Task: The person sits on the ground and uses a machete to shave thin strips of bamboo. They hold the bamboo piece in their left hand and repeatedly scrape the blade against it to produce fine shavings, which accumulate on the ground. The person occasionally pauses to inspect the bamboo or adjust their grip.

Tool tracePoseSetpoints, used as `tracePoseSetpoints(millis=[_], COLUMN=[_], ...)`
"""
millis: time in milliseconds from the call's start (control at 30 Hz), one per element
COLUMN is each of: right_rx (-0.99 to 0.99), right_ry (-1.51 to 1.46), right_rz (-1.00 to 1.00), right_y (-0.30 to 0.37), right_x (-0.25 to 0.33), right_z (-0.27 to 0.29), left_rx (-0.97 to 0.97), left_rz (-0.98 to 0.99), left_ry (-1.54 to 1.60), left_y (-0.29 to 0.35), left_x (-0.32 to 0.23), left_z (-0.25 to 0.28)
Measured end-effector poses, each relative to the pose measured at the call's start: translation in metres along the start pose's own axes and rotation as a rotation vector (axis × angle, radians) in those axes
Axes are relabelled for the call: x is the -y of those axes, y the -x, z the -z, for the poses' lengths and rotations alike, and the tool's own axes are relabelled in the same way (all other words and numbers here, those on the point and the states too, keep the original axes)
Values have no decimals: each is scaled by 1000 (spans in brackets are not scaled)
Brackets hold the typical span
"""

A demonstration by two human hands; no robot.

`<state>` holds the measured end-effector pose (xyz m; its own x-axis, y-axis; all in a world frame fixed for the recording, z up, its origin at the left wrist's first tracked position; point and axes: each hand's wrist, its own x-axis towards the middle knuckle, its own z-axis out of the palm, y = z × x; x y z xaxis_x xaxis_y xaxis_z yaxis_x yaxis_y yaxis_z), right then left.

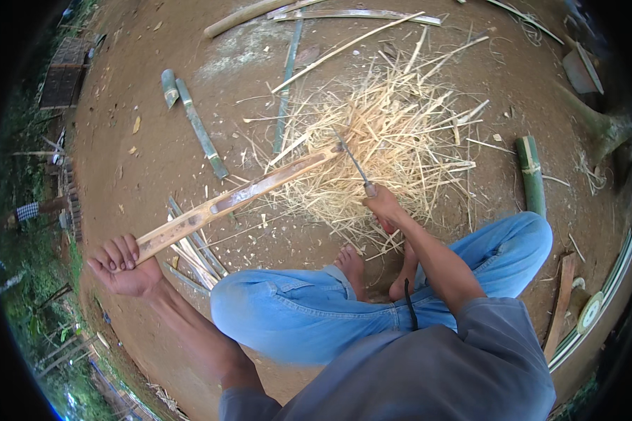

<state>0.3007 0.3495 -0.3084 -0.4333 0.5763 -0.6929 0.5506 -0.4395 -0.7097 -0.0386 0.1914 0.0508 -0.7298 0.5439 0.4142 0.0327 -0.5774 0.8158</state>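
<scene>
My left hand (125,266) is wrapped round the near end of a long split bamboo piece (255,191), its pale hollow inner face turned up. The piece slants away to the right, its far end over a heap of pale bamboo shavings (393,144). My right hand (383,205) grips the handle of a knife (356,162). The thin dark blade points away and to the left, its upper part by the far end of the bamboo; whether the two touch I cannot tell. My bare feet (350,268) are at the near edge of the shavings.
Green bamboo lengths lie about: a narrow one (202,133) at left, a thick one (531,175) by my right knee. Thin split strips (193,254) lie near my left knee. Poles (358,14) lie at the far side. A brown wooden board (560,305) is at right.
</scene>
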Motion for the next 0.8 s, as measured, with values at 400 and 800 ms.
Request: tracePoseSetpoints(millis=[400,800], right_rx=[65,98], right_ry=[-312,308], right_rz=[-32,791], right_y=[145,424], right_x=[25,139], right_z=[-59,-141], left_rx=[-505,-202], left_rz=[-21,-117], left_ry=[-16,4], left_y=[50,155], left_x=[-154,-230], left_z=[-57,-90])
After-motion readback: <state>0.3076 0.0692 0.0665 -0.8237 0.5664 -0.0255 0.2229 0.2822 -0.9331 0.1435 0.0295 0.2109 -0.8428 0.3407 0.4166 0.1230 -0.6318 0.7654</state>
